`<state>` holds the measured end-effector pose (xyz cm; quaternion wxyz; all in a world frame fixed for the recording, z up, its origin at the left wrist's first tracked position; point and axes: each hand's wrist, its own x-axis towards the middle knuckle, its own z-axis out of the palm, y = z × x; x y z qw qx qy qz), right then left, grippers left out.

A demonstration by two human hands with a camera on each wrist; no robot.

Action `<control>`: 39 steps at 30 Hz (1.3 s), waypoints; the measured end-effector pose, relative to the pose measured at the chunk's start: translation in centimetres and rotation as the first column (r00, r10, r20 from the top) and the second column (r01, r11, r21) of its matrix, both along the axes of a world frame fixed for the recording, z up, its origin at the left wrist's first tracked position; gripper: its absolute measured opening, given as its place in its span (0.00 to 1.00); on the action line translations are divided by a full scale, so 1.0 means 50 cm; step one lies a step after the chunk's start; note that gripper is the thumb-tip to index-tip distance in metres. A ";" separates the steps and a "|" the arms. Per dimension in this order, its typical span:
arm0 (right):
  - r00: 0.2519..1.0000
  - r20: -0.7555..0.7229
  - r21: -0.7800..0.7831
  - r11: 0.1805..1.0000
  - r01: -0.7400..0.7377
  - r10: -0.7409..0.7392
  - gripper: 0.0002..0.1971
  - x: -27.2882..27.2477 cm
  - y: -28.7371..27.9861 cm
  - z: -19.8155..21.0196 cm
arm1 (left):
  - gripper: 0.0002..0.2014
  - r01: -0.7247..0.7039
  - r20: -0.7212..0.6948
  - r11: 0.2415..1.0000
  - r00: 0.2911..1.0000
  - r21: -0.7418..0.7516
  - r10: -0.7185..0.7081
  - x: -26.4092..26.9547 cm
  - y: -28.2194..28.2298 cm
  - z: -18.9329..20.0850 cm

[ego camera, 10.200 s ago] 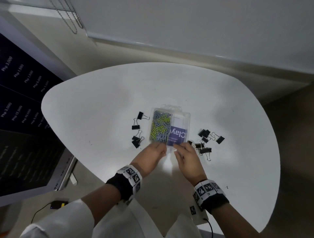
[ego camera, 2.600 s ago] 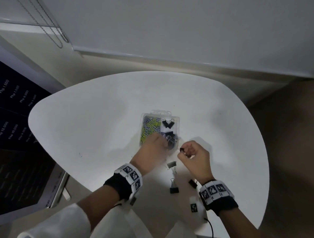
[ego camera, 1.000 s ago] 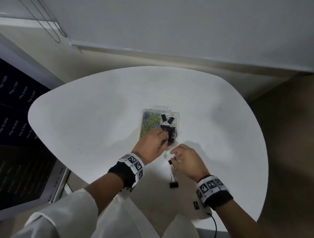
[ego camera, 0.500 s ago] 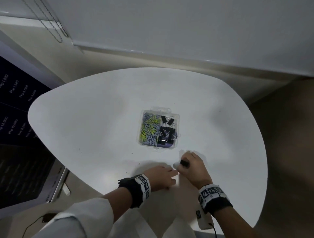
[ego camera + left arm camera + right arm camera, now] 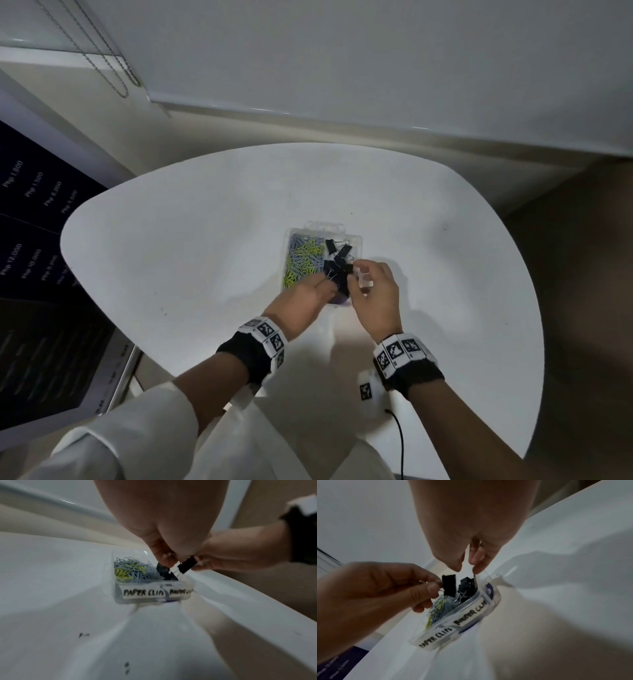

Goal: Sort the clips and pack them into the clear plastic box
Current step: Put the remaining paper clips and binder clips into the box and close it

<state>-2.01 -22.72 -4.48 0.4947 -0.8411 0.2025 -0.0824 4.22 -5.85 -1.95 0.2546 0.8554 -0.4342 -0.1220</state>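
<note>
The clear plastic box (image 5: 359,241) lies lidless in the middle of the white table. Its left half holds yellow and grey paper clips (image 5: 303,258), its right half black binder clips (image 5: 337,255). My left hand (image 5: 327,282) hovers over the box's near end and pinches a black binder clip (image 5: 448,586) between thumb and fingers. My right hand (image 5: 352,274) is beside it over the binder-clip half. It pinches another black binder clip (image 5: 187,564) by its wire handle. Handwritten labels on the near wall (image 5: 471,609) read PAPER CLIPS and BINDER CLIPS.
The rounded white table (image 5: 205,240) ends close to my body and at the right. A small white tagged device (image 5: 370,390) with a black cable lies near the front edge. A dark display panel (image 5: 41,308) stands at the left, a wall behind.
Half a second ago both hands were low at the table's near edge, over the last loose binder clips. Both have since moved forward to the box, each carrying a clip.
</note>
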 end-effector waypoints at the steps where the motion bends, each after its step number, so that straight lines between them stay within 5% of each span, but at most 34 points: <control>1: 0.999 -0.033 -0.007 1.000 -0.024 0.024 0.17 -0.006 -0.003 -0.008 | 0.06 -0.064 -0.001 0.998 0.998 -0.007 0.064 0.013 -0.006 -0.002; 4: 0.982 -0.150 -0.005 0.993 -0.121 0.119 0.21 -0.030 -0.007 -0.026 | 0.14 -0.194 0.032 0.981 0.981 0.026 0.194 0.033 -0.014 -0.010; 7: 0.981 -0.128 -0.018 0.989 -0.150 0.146 0.17 -0.055 0.003 -0.026 | 0.26 -0.254 0.097 0.939 0.967 0.230 0.237 0.023 0.005 -0.020; 10: 0.987 -0.108 -0.013 0.993 -0.119 0.117 0.13 -0.080 0.018 -0.019 | 0.31 -0.220 0.001 0.912 0.972 0.347 0.234 0.003 0.034 -0.034; 14: 0.977 -0.187 -0.054 0.992 -0.114 0.102 0.08 -0.105 0.025 -0.016 | 0.31 -0.158 0.000 0.921 0.986 0.356 0.169 -0.023 0.057 -0.023; 21: 0.932 -0.323 -0.126 0.969 -0.212 0.161 0.14 -0.085 0.016 0.027 | 0.26 -0.149 0.120 0.920 0.986 0.363 0.113 -0.027 0.060 -0.026; 32: 0.987 -0.069 -0.234 0.960 -0.156 0.143 0.08 -0.009 0.023 0.042 | 0.32 -0.270 0.116 0.871 0.963 0.410 0.243 -0.001 0.042 -0.037; 36: 0.950 -0.198 -0.433 0.848 -0.306 0.242 0.18 -0.014 0.030 0.027 | 0.27 -0.160 0.149 0.914 0.983 0.372 0.112 -0.020 0.043 -0.040; 39: 0.877 -0.358 -0.449 0.764 -0.463 0.321 0.29 -0.028 0.040 0.017 | 0.29 -0.145 0.147 0.875 0.986 0.461 0.085 -0.033 0.055 -0.046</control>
